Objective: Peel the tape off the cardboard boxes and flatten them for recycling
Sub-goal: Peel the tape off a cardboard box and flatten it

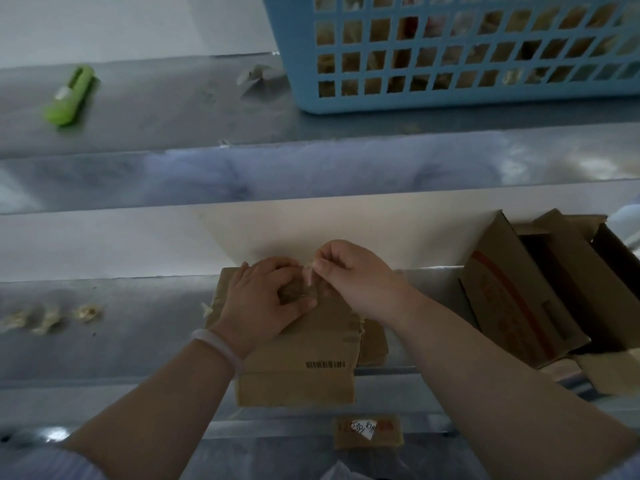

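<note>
Labelled cardboard scrap (369, 432) at front edge of steel bench (121, 344). Behind it, mid-bench, flat cardboard box (298, 372). Left hand (263, 301) rests on its far end, fingers curled, grip unclear. Right hand (349, 275) pinches tape strip (308, 276) just above the box. Open boxes (540, 289) at rt edge, tape scraps (48, 317) at left. Green cutter (71, 95) and blue basket (467, 53) on upper shelf (173, 112).

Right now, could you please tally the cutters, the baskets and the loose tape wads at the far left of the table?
Cutter: 1
Basket: 1
Tape wads: 3
Total: 5
</note>
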{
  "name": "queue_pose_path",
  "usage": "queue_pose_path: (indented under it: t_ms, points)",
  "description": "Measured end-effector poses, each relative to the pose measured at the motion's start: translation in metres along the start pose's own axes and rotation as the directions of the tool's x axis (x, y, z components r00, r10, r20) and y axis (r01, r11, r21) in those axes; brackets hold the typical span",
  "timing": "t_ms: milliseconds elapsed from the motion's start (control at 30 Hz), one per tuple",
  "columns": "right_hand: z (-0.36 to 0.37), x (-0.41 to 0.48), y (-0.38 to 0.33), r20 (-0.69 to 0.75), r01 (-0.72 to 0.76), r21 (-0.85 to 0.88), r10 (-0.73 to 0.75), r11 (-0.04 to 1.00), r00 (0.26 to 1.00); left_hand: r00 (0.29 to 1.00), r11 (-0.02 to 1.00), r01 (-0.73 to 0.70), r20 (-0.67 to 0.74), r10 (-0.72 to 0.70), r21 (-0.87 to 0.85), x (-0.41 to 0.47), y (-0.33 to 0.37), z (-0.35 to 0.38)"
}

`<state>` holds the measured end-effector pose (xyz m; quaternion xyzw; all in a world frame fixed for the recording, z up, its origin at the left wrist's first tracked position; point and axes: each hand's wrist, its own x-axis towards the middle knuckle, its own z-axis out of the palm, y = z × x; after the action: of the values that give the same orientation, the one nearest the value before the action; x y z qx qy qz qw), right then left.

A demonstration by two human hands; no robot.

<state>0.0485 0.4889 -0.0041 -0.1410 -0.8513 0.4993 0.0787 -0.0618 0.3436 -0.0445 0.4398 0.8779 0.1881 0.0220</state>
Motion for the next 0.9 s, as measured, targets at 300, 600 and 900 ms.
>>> queue_pose_path:
  t_ms: [300, 600, 900]
  points:
    - [0.006, -0.001, 0.001, -0.018, 0.04, 0.075, -0.039, 0.996, 0.999, 0.999, 0.91, -0.017, -0.045, -0.001, -0.414, -0.002, -0.011, -0.001]
    - [0.024, -0.019, 0.037, -0.088, 0.001, -0.382, -0.038, 0.924, 0.995, 0.962, 0.812, 0.036, -0.2, -0.187, -0.583, -0.005, -0.017, 0.002]
    - [0.023, -0.03, 0.056, -0.255, 0.021, -0.364, -0.121, 0.931, 0.959, 0.951, 0.785, 0.015, -0.234, -0.203, -0.619, -0.008, -0.019, 0.005]
